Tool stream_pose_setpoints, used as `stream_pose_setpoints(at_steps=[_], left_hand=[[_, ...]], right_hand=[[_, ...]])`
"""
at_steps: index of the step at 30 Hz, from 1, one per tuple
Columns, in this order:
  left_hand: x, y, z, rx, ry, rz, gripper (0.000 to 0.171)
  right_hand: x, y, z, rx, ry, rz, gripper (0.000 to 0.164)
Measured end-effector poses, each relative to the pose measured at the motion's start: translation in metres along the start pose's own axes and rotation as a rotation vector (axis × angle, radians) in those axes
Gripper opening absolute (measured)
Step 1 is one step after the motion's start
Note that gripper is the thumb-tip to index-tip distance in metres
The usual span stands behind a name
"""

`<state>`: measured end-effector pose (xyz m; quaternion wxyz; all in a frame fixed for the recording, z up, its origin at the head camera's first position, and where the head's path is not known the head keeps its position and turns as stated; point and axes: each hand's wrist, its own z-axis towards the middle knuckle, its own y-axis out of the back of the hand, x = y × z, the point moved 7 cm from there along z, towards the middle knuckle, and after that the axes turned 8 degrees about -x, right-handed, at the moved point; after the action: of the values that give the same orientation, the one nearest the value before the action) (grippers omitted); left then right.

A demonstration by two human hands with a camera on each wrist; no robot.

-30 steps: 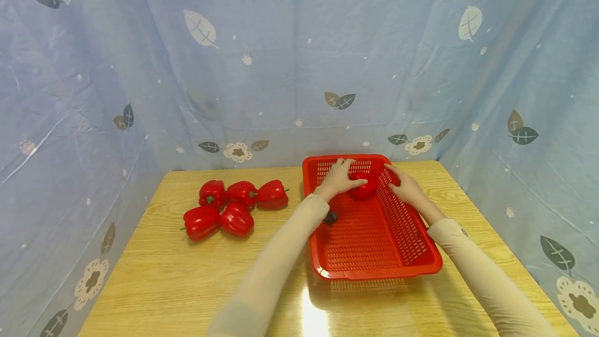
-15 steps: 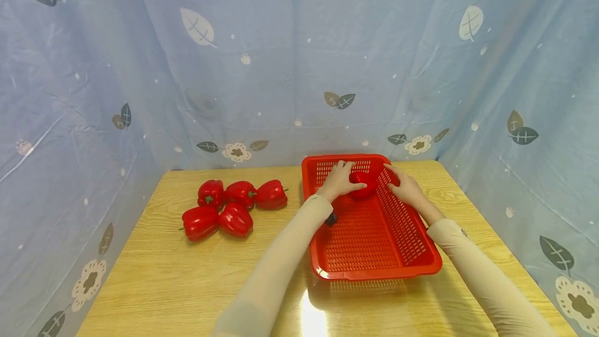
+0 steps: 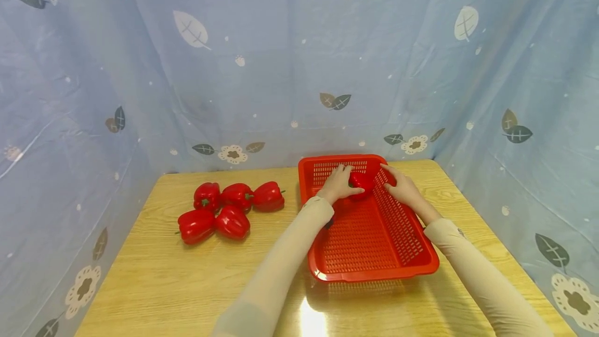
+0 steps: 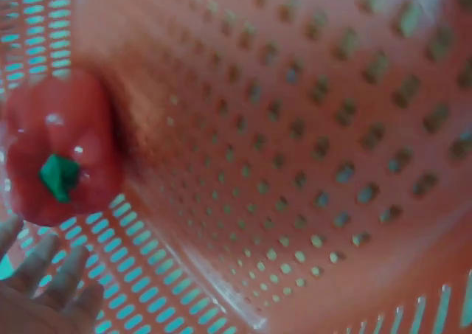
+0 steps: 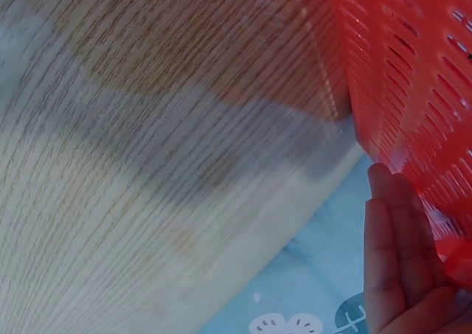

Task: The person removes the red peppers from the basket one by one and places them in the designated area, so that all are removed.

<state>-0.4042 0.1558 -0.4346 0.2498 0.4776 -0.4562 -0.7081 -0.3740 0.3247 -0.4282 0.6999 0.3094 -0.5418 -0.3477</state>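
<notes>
A red bell pepper (image 3: 361,183) lies inside the red plastic basket (image 3: 372,275), near its far end. My left hand (image 3: 336,185) reaches into the basket just left of the pepper, thumb and fingers spread around its near side. In the left wrist view, that hand's fingers (image 4: 72,266) are loose and apart from the pepper's green stem (image 4: 59,177). At the basket's right side, my right hand (image 3: 403,189) holds the rim, its thumb toward the inside. The right wrist view shows straight fingers (image 5: 398,238) along the outside of the perforated wall.
Several red bell peppers (image 3: 234,221) lie grouped on the wooden table (image 3: 178,285), left of the basket. A blue patterned curtain (image 3: 262,82) encloses the back and sides of the table. A small black object (image 3: 329,222) shows beside my left wrist.
My left hand has shifted slightly down and left from the pepper. My right hand stays at the basket rim. The whole view has drifted a little left.
</notes>
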Motion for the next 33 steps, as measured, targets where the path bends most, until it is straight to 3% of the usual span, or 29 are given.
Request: stream_pose_setpoints(at_steps=[21,33], left_hand=[[0.0022,-0.0093,0.0029,0.001,-0.014,0.092,0.076],[-0.0020,-0.0066,0.0015,-0.024,-0.041,0.031,0.069]], right_hand=[[0.0004,0.0013,-0.0003,-0.015,0.018,-0.012,0.061],[0.0013,0.0023,-0.0011,-0.014,0.014,0.007,0.061]])
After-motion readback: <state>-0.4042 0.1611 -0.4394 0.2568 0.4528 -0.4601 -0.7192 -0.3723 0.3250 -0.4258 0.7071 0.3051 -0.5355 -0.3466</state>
